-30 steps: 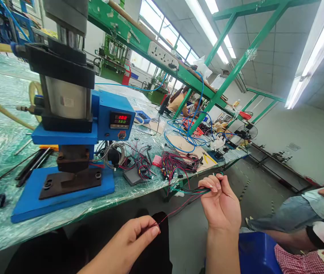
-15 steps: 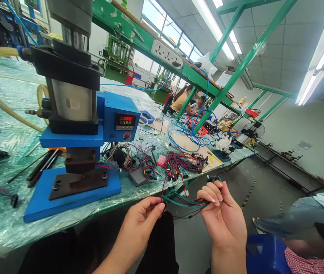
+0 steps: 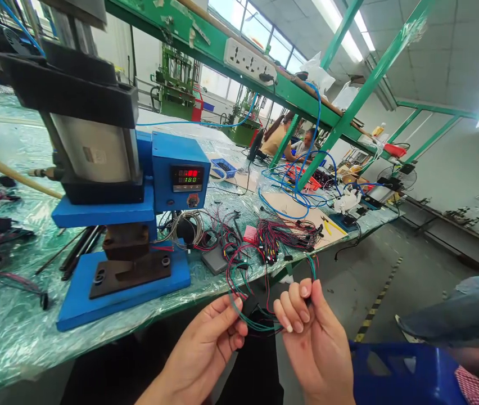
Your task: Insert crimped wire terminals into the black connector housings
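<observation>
Both my hands are raised in front of the bench edge, close together. My left hand [image 3: 208, 351] pinches a looped bundle of thin green, red and black wires [image 3: 243, 281] between thumb and fingers. My right hand [image 3: 313, 337] is closed on the other end of the same wire bundle, whose short green and red ends stick up above its fingers. The loops hang between the two hands, just in front of the table edge.
A blue press machine [image 3: 125, 185] with a red digital readout stands on the plastic-covered green table [image 3: 7, 332]. Piles of red and black wire harnesses [image 3: 285, 236] lie behind my hands. A blue bin [image 3: 400, 374] and a seated person's leg [image 3: 454, 315] are at right. Other workers [image 3: 284, 138] sit far back.
My hands have come together: the left rose from low down toward the right. The wire, stretched taut between them a second ago, is now gathered into loops. The view shifted closer to the press.
</observation>
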Demonstrator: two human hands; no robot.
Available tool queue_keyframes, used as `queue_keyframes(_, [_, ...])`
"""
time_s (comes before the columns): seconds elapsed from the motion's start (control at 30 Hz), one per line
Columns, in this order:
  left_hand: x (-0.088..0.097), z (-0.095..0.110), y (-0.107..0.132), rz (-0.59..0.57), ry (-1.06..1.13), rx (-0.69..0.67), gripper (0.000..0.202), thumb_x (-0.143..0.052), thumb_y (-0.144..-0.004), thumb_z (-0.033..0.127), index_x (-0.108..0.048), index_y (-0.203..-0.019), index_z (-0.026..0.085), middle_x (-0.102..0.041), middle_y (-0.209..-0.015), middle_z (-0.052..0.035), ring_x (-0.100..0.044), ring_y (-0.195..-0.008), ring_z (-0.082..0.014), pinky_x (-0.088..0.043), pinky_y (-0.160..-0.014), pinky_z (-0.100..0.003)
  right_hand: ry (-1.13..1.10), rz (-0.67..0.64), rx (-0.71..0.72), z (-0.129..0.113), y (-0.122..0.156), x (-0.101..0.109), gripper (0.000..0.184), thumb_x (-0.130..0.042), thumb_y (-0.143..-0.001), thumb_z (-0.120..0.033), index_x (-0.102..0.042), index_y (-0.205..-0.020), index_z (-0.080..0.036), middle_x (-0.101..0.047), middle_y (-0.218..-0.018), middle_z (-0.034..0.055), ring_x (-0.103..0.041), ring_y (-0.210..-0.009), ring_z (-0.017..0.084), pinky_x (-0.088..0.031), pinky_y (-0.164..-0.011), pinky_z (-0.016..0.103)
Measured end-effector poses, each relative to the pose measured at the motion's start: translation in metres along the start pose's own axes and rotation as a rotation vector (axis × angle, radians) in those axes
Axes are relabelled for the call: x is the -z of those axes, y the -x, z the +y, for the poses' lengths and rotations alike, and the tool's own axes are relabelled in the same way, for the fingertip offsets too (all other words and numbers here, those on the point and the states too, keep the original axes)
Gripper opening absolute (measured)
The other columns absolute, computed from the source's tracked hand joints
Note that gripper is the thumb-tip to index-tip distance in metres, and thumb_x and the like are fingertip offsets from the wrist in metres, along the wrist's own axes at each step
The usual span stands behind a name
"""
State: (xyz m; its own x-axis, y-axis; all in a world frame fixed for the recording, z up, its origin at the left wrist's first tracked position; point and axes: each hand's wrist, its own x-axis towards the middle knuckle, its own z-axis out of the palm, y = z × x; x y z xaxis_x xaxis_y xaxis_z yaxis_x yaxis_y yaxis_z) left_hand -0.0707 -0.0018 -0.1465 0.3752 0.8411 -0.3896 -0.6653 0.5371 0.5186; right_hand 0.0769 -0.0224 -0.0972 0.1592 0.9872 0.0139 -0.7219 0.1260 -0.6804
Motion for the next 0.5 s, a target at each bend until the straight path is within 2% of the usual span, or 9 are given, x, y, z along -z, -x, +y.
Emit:
queue_keyframes(0.13, [-0.003, -0.005, 0.001, 0.012, 0.030, 0.028, 0.051, -0.104, -0.041, 0.037, -0.077, -0.081, 0.020, -0.065, -0.066, 0.0058, -0.059, -0.047, -0.0040, -0.047, -0.044, -0.013, 0.112, 0.015, 0.028, 0.024, 0.005, 0.004, 0.029, -0.075, -0.090, -0.041, -0.064, -0.072, -0.019, -0.038, -0.055, -0.0086, -0.031, -0.049, 0.007, -0.041, -0.049, 0.018])
queue_keyframes(0.2, [-0.003, -0.008, 0.000, 0.000, 0.013, 0.023, 0.049, -0.103, -0.045, 0.037, -0.078, -0.083, 0.020, -0.065, -0.066, 0.0049, -0.057, -0.047, -0.0041, -0.046, -0.043, -0.013, 0.181, 0.072, 0.047, 0.036, 0.007, 0.008, 0.027, -0.082, -0.083, -0.041, -0.067, -0.078, -0.020, -0.043, -0.055, -0.0089, -0.035, -0.049, 0.006, -0.039, -0.048, 0.016])
queue_keyframes(0.3, [-0.005, -0.010, -0.001, -0.029, -0.045, -0.008, 0.041, -0.100, -0.054, 0.038, -0.079, -0.082, 0.017, -0.066, -0.064, 0.0022, -0.052, -0.047, -0.0038, -0.040, -0.043, -0.014, 0.257, 0.161, 0.033, 0.050, 0.008, 0.015, 0.034, -0.090, -0.073, -0.044, -0.069, -0.086, -0.021, -0.053, -0.058, -0.0076, -0.042, -0.049, 0.006, -0.041, -0.048, 0.017])
queue_keyframes(0.43, [-0.007, -0.008, 0.001, -0.025, -0.128, -0.089, 0.031, -0.098, -0.059, 0.037, -0.081, -0.078, 0.019, -0.066, -0.064, 0.0021, -0.048, -0.054, -0.0057, -0.034, -0.045, -0.014, 0.384, 0.161, 0.066, 0.061, 0.007, 0.025, 0.032, -0.084, -0.079, -0.048, -0.069, -0.082, -0.019, -0.051, -0.055, -0.0072, -0.041, -0.049, 0.006, -0.038, -0.048, 0.016])
queue_keyframes(0.5, [0.000, -0.006, 0.004, -0.034, -0.243, -0.120, 0.030, -0.095, -0.063, 0.039, -0.082, -0.084, 0.022, -0.071, -0.072, 0.0004, -0.052, -0.061, -0.0089, -0.038, -0.050, -0.016, 0.466, 0.153, 0.087, 0.063, 0.007, 0.033, 0.032, -0.081, -0.083, -0.049, -0.070, -0.082, -0.018, -0.053, -0.058, -0.0056, -0.041, -0.051, 0.007, -0.037, -0.048, 0.017])
